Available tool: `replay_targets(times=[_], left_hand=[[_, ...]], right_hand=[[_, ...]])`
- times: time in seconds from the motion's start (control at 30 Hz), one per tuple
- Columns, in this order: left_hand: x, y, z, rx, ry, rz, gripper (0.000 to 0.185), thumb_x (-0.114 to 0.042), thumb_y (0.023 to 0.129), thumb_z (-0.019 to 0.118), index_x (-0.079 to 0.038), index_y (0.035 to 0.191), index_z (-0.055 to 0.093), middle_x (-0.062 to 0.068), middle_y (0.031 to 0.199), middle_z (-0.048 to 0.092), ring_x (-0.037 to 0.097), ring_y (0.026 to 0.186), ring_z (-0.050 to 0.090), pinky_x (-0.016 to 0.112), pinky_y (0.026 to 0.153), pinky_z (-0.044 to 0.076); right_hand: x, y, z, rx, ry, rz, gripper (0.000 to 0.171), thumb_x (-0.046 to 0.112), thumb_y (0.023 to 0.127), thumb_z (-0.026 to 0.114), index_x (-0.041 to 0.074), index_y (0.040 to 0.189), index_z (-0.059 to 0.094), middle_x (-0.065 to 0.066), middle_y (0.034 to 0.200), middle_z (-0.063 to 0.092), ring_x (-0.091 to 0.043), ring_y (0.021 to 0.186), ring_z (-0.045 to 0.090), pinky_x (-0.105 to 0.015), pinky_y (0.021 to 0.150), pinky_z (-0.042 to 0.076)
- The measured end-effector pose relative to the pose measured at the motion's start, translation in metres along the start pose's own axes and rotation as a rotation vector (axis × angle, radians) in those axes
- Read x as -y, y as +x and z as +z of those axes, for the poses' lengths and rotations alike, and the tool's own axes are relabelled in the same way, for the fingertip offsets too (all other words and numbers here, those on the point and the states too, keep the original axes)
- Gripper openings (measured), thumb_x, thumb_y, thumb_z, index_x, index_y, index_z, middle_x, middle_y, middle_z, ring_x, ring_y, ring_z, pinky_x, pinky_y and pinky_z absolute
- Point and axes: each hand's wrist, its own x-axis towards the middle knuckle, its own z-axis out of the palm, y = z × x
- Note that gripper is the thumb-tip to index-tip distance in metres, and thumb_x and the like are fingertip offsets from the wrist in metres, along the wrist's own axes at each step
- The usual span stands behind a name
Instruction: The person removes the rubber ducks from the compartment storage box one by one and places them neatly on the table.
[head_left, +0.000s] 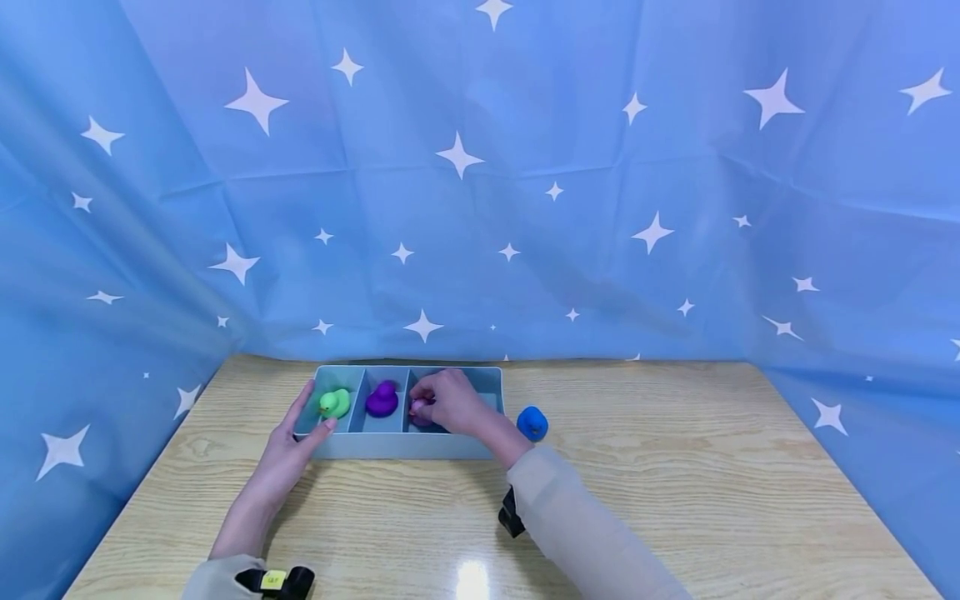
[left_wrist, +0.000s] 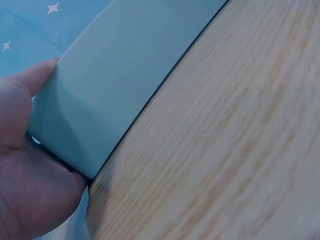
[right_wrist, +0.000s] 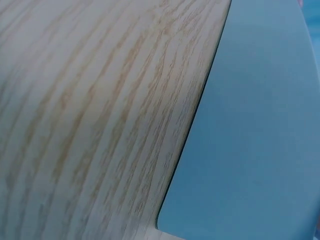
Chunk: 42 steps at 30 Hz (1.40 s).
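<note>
Where the tray [head_left: 397, 447] ends on the left, the left hand [head_left: 288, 437] braces it, thumb and forefinger spread round the near corner: thumb at the near rim, forefinger along the end wall, other fingers hidden in the head view. Useful brace, I judge; light pressure should serve, since a hard push could skew the tray. Next, green duck [head_left: 336, 403] in the leftmost compartment, upright, close by the thumb; best not to let the thumb creep over it. Purple duck [head_left: 382, 400] upright in the second compartment. Past the next divider, right hand [head_left: 452, 402], fingers bent down, pinching the pink duck [head_left: 416, 407], which sits low in the third compartment, near that divider, largely covered. Cannot tell whether it touches the floor, or whether another divider stands under the hand. Step looks like seating this duck. To do it well: ease it clear of the divider, base level, let it meet the floor before the fingers part, then lift straight up so no fingertip tips it. Rightmost, blue duck [head_left: 532, 423] on the table [head_left: 675, 500], just beside the tray, near the right wrist; the sleeve [head_left: 558, 496] should pass without brushing it.
</note>
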Motion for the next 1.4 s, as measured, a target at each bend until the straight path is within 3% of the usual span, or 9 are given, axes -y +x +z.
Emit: replay_targets(times=[0.4, 0.77, 1.0, 1.2, 1.4], left_hand=[[-0.003, 0.002, 0.003, -0.002, -0.009, 0.008, 0.085, -0.037, 0.105, 0.059, -0.037, 0.166, -0.001, 0.011, 0.171, -0.007, 0.039, 0.155, -0.01, 0.068, 0.119, 0.001], [-0.002, 0.0, 0.005, -0.008, -0.007, 0.013, 0.085, -0.038, 0.105, 0.059, -0.035, 0.166, -0.001, 0.014, 0.171, -0.006, 0.041, 0.154, -0.009, 0.069, 0.119, 0.002], [-0.002, -0.001, 0.004, -0.004, -0.002, -0.003, 0.085, -0.038, 0.106, 0.059, -0.037, 0.165, -0.002, 0.011, 0.171, -0.007, 0.04, 0.155, -0.009, 0.068, 0.119, 0.003], [0.0, -0.002, 0.004, -0.006, -0.023, 0.008, 0.085, -0.037, 0.105, 0.06, -0.037, 0.166, 0.0, 0.01, 0.172, -0.006, 0.04, 0.155, -0.009, 0.068, 0.119, 0.003], [0.002, -0.001, 0.003, -0.011, -0.023, 0.008, 0.086, -0.038, 0.104, 0.061, -0.038, 0.166, 0.0, 0.012, 0.171, -0.006, 0.041, 0.154, -0.008, 0.068, 0.119, 0.004]], right_hand=[[0.003, -0.009, -0.013, 0.042, 0.04, -0.012, 0.022, 0.006, 0.098, 0.07, 0.0, 0.118, 0.075, -0.006, 0.101, 0.074, -0.017, 0.095, 0.067, -0.029, 0.088, 0.055], [0.008, -0.028, -0.02, -0.07, 0.155, -0.074, 0.023, 0.002, 0.098, 0.069, -0.001, 0.119, 0.074, -0.007, 0.107, 0.074, -0.02, 0.099, 0.068, -0.026, 0.087, 0.056], [0.014, -0.042, -0.029, -0.092, 0.209, -0.101, 0.022, 0.0, 0.097, 0.069, 0.0, 0.118, 0.075, -0.008, 0.111, 0.074, -0.02, 0.098, 0.069, -0.024, 0.084, 0.056], [0.017, -0.053, -0.036, -0.112, 0.243, -0.108, 0.025, -0.001, 0.097, 0.069, 0.0, 0.121, 0.074, -0.009, 0.12, 0.072, -0.021, 0.102, 0.069, -0.026, 0.087, 0.056], [0.014, -0.061, -0.038, -0.124, 0.256, -0.122, 0.026, -0.002, 0.096, 0.069, 0.0, 0.122, 0.074, -0.009, 0.118, 0.072, -0.021, 0.1, 0.069, -0.026, 0.088, 0.057]])
